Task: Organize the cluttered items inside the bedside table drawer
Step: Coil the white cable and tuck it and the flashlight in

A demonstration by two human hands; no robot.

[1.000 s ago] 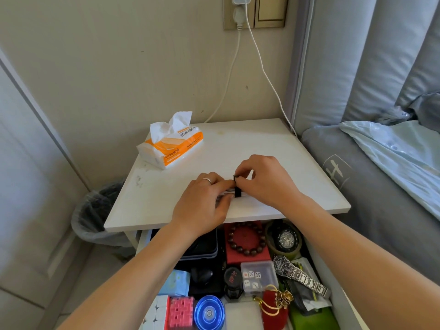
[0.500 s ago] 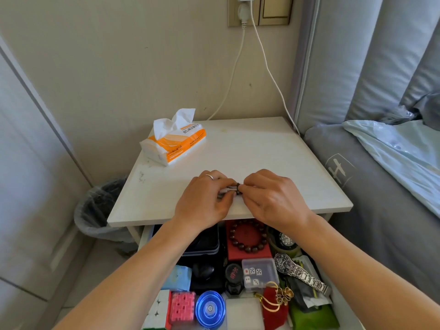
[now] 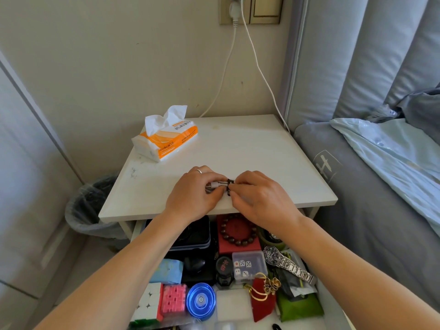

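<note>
Both hands at frame centre, on surface: left hand grips white cable bundle, right hand pinches black tie around it. Keep coil tight, wrap strap snug before drawer at bottom

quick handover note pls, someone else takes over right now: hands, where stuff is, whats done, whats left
Left hand grips a small bundled white cable on the tabletop; right hand pinches a black tie around it.
The drawer is open below and holds a bead bracelet, dice box, metal watch, blue spinner, pink cube and red pouch.
Done: cable out and gathered.
Left: finish fastening the tie, put the cable back, sort the rest.
</note>
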